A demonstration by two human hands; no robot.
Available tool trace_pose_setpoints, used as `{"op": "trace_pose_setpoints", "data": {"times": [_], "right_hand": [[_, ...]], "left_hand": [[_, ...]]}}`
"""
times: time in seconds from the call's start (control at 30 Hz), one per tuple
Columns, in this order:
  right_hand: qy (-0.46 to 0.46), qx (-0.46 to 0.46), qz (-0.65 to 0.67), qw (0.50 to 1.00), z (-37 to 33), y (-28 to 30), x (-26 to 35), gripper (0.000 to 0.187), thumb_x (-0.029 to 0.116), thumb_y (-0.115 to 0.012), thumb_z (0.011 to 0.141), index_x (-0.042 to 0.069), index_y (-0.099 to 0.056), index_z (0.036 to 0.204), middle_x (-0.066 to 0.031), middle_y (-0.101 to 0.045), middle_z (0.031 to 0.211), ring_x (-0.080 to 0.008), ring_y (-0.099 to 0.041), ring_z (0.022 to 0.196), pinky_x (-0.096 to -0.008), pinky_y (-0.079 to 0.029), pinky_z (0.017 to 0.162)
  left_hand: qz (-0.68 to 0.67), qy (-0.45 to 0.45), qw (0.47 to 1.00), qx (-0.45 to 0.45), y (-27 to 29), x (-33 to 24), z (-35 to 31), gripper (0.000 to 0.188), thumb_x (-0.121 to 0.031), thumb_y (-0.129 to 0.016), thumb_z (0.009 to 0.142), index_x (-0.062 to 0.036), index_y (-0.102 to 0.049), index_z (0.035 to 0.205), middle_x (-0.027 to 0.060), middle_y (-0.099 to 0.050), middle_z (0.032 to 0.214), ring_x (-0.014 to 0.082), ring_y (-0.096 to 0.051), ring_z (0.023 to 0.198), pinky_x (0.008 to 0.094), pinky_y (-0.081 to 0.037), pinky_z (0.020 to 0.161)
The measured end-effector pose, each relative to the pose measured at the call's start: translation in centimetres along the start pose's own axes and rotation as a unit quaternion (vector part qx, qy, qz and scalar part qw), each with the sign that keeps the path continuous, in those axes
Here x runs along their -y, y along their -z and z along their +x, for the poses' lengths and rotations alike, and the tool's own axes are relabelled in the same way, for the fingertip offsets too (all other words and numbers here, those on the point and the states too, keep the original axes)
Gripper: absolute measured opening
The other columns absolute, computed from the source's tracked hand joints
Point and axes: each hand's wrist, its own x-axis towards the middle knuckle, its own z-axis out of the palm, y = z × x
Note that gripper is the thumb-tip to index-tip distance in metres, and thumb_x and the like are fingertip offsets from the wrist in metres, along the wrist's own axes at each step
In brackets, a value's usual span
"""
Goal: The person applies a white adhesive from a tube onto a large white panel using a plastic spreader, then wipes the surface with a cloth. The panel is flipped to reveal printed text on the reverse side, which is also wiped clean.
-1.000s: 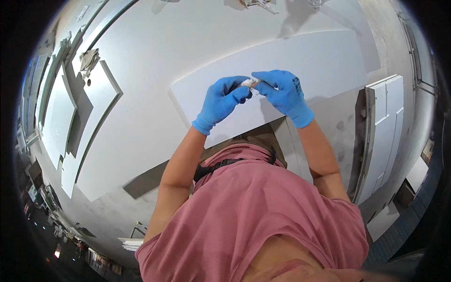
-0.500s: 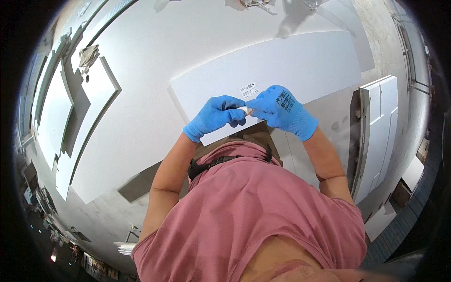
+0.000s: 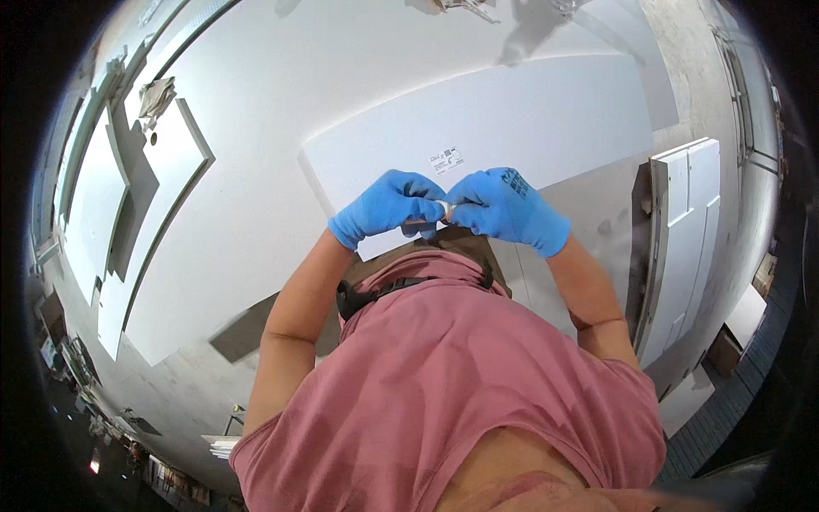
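Both hands wear blue gloves and meet in front of my waist, over the near edge of a long white panel. My left hand is closed around a small white piece, mostly hidden by the fingers, so its kind cannot be made out. From the other side, my right hand pinches the same piece, its fingertips nearly touching the left ones. Just beyond the hands, a white printed label is stuck on the panel.
The panel lies on a larger white board. At the left are more white panels with a crumpled beige cloth or glove on them. Stacked white panels stand at the right. Some debris lies at the far edge.
My right hand has turned slightly, its fingers more curled and closer to the left hand. Less of the small white piece shows. The whole view has shifted a little.
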Motion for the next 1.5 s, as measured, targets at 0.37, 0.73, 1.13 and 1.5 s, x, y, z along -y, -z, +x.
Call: {"op": "trace_pose_setpoints", "data": {"times": [0.37, 0.73, 1.13, 1.5], "right_hand": [[-0.046, -0.053, 0.109, 0.992, 0.3, 1.8, -2.7, 0.021, 0.014, -0.07, 0.095, 0.002, -0.075, 0.111, -0.0138, -0.075, 0.087, -0.0213, -0.073, 0.073, -0.0353, -0.058, 0.068], [-0.263, 0.035, 0.407, 0.874, 0.8, 3.8, -9.1, 0.041, 0.037, -0.058, 0.108, 0.0, -0.073, 0.102, -0.0111, -0.073, 0.076, -0.0148, -0.068, 0.057, -0.0254, -0.051, 0.048], [-0.213, -0.221, 0.245, 0.92, 11.2, 17.7, -19.5, 0.043, 0.035, -0.06, 0.106, -0.007, -0.069, 0.111, -0.0184, -0.077, 0.094, -0.0223, -0.075, 0.076, -0.0323, -0.06, 0.067], [-0.119, -0.194, -0.479, 0.848, 25.8, 18.3, -23.1, 0.026, 0.037, -0.073, 0.09, 0.014, -0.076, 0.102, -0.0138, -0.077, 0.09, -0.0339, -0.075, 0.081, -0.0496, -0.056, 0.068]], "left_hand": [[-0.134, 0.032, 0.99, -0.016, -0.8, -1.2, 3.1, 0.027, -0.025, -0.072, 0.099, 0.0015, -0.075, 0.103, 0.0074, -0.071, 0.071, 0.0092, -0.058, 0.051, 0.0212, -0.043, 0.045], [0.539, -0.278, 0.778, -0.161, -2.1, -3.3, 8.2, 0.012, -0.024, -0.07, 0.089, -0.0123, -0.073, 0.091, 0.0086, -0.069, 0.072, 0.0287, -0.068, 0.068, 0.0432, -0.049, 0.064], [0.441, -0.28, 0.611, -0.595, 8.0, 1.2, 14.8, 0.057, -0.032, -0.074, 0.094, 0.0052, -0.063, 0.136, 0.0252, -0.065, 0.138, 0.0425, -0.061, 0.129, 0.0506, -0.047, 0.111], [0.509, -0.134, 0.53, -0.665, 11.2, 4.3, 16.5, 0.048, -0.028, -0.073, 0.092, -0.0005, -0.066, 0.131, 0.0211, -0.064, 0.141, 0.0397, -0.058, 0.133, 0.05, -0.045, 0.112]]}}
